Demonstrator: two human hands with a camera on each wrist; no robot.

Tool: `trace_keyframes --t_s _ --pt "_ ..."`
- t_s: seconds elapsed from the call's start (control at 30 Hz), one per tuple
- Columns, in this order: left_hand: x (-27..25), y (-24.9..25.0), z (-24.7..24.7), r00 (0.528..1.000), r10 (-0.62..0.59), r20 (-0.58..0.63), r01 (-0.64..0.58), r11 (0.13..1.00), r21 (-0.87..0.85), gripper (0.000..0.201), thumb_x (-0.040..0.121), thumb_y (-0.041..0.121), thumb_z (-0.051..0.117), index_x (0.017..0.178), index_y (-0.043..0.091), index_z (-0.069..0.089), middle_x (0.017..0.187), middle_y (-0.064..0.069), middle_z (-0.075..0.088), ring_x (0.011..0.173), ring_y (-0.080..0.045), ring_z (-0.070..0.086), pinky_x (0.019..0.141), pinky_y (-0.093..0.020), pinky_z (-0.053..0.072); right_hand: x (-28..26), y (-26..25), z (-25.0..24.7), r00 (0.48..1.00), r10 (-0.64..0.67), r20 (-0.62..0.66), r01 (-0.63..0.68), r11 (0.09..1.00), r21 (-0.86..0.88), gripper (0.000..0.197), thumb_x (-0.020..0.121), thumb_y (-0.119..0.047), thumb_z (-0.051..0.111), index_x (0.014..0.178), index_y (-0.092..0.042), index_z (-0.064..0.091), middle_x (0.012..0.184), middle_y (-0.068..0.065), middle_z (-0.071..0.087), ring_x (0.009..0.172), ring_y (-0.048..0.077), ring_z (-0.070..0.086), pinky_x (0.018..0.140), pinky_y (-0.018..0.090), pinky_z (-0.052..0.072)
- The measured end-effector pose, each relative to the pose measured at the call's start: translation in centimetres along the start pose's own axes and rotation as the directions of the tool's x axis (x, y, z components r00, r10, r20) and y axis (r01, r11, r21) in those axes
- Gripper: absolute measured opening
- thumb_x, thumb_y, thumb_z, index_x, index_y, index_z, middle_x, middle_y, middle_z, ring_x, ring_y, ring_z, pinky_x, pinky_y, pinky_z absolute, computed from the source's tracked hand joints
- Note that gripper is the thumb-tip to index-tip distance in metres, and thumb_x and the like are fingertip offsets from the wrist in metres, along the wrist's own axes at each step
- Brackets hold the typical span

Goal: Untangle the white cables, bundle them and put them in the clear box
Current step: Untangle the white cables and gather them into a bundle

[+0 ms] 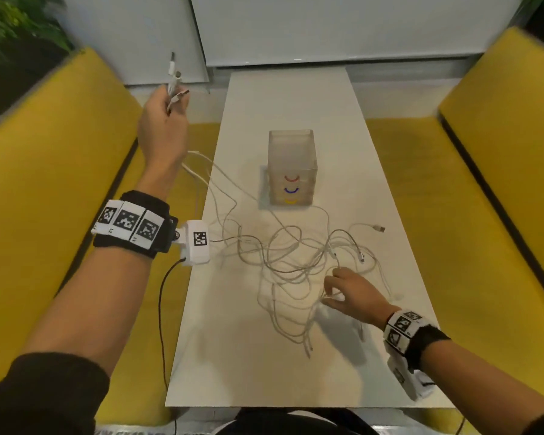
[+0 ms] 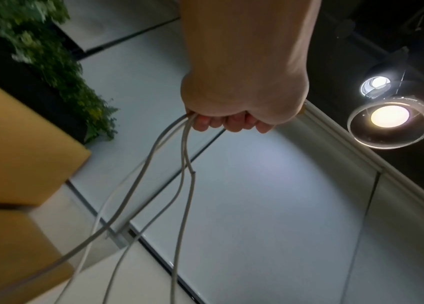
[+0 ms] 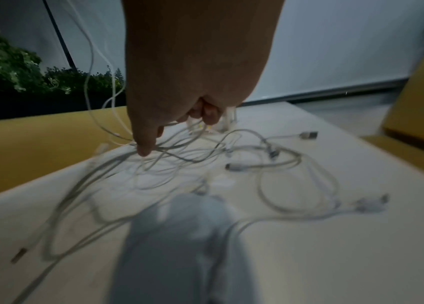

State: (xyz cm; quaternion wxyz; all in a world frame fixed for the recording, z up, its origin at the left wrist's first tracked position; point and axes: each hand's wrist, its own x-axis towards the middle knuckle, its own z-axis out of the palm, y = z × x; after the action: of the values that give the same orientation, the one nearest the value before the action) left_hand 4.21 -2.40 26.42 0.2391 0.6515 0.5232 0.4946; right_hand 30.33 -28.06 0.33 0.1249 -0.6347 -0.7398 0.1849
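A tangle of white cables [image 1: 289, 265] lies spread over the near half of the white table [image 1: 248, 372]. My left hand [image 1: 170, 105] is raised high at the left, off the table's edge, gripping several cable ends whose plugs [image 1: 174, 73] stick up out of the fist. In the left wrist view those cables [image 2: 185, 164] hang down from the left hand [image 2: 231, 123]. My right hand [image 1: 333, 290] sits low on the tangle's right side, fingers curled around a strand. The right wrist view shows the right hand [image 3: 179, 123] among the cables [image 3: 257, 164]. The clear box [image 1: 291, 167] stands upright behind the tangle.
Yellow benches flank the table on the left [image 1: 44, 183] and right [image 1: 500, 152]. A loose USB plug [image 1: 380, 228] lies right of the box. A black wire [image 1: 162, 309] hangs from my left wrist camera. Green plants [image 1: 13, 26] fill the far left corner.
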Motion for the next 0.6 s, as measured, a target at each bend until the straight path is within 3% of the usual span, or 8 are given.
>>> trace_keyframes --t_s 0.1,0.17,0.23,0.3,0.33,0.43,0.5,0.6 --pt "-0.7 0.5 0.0 0.998 0.036 0.042 -0.037 0.999 0.022 0.024 0.102 0.042 0.045 0.095 0.023 0.057 0.073 0.014 0.047 0.062 -0.001 0.037 0.055 -0.023 0.029 0.2 0.3 -1.9 0.999 0.041 -0.024 -0.041 0.999 0.004 0.038 0.084 -0.06 0.052 0.065 -0.03 0.04 0.065 -0.013 0.042 0.067 0.012 0.042 0.063 0.033 0.034" --pt "-2.0 0.6 1.1 0.98 0.077 0.186 -0.072 0.997 -0.035 0.018 0.103 0.033 0.047 0.096 0.026 0.062 0.081 0.012 0.057 0.066 -0.002 0.045 0.06 -0.026 0.037 1.1 -0.3 -3.4 0.991 0.13 -0.017 -0.13 0.991 0.028 0.044 0.082 -0.063 0.042 0.059 -0.026 0.036 0.055 -0.011 0.042 0.062 0.008 0.042 0.072 0.033 0.033" --pt "-4.0 0.5 2.7 0.917 0.087 0.39 -0.048 0.993 -0.109 0.021 0.101 0.027 0.051 0.095 0.036 0.068 0.093 0.005 0.062 0.069 -0.005 0.051 0.065 -0.027 0.041 2.2 -1.1 -4.9 0.981 0.196 0.008 -0.196 0.978 0.077 0.047 0.088 -0.058 0.033 0.058 -0.023 0.04 0.053 -0.008 0.049 0.063 0.001 0.047 0.088 0.036 0.03" --pt "-5.8 0.0 4.4 0.824 0.093 0.558 -0.026 0.992 -0.126 0.02 0.097 0.038 0.057 0.087 0.045 0.073 0.086 0.001 0.06 0.07 -0.011 0.047 0.066 -0.028 0.037 3.1 -2.0 -6.2 0.985 0.173 -0.008 -0.171 0.98 0.102 0.055 0.096 -0.055 0.024 0.057 -0.022 0.046 0.053 -0.005 0.059 0.066 0.001 0.056 0.101 0.033 0.026" --pt "-6.6 -0.1 5.0 0.785 0.101 0.611 -0.021 0.991 -0.135 0.019 0.096 0.04 0.059 0.084 0.042 0.074 0.076 0.005 0.058 0.066 -0.01 0.044 0.064 -0.025 0.035 3.4 -2.4 -6.8 0.989 0.147 -0.033 -0.141 0.979 0.144 0.061 0.098 -0.056 0.021 0.057 -0.019 0.048 0.053 -0.002 0.061 0.063 0.005 0.058 0.1 0.033 0.032" --pt "-8.7 -0.2 6.5 0.704 0.102 0.703 -0.003 0.99 -0.141 0.035 0.102 0.024 0.054 0.067 0.022 0.061 0.053 0.014 0.047 0.047 0.001 0.038 0.053 -0.017 0.032 4.1 -3.7 -8.8 0.975 0.181 -0.132 -0.12 0.92 0.373 0.068 0.098 -0.062 0.02 0.067 -0.011 0.052 0.057 0.007 0.063 0.056 0.02 0.061 0.073 0.043 0.051" --pt "-9.5 -0.6 7.3 0.711 0.068 0.7 0.045 0.989 -0.142 0.036 0.103 0.022 0.051 0.067 0.02 0.058 0.053 0.013 0.045 0.047 0.001 0.039 0.054 -0.022 0.031 4.6 -4.4 -10.1 0.964 0.209 -0.167 -0.084 0.828 0.555 0.059 0.102 -0.053 0.025 0.078 -0.009 0.056 0.059 0.011 0.063 0.056 0.026 0.061 0.067 0.046 0.053" --pt "-9.7 -1.0 7.6 0.736 -0.041 0.675 0.254 0.942 -0.22 0.026 0.105 0.024 0.045 0.085 0.027 0.062 0.055 0.01 0.037 0.05 -0.008 0.033 0.053 -0.028 0.027 5.1 -5.6 -12.6 0.944 0.227 -0.238 -0.006 0.734 0.679 0.034 0.108 -0.033 0.03 0.105 -0.013 0.057 0.056 0.008 0.056 0.049 0.027 0.055 0.056 0.034 0.047"
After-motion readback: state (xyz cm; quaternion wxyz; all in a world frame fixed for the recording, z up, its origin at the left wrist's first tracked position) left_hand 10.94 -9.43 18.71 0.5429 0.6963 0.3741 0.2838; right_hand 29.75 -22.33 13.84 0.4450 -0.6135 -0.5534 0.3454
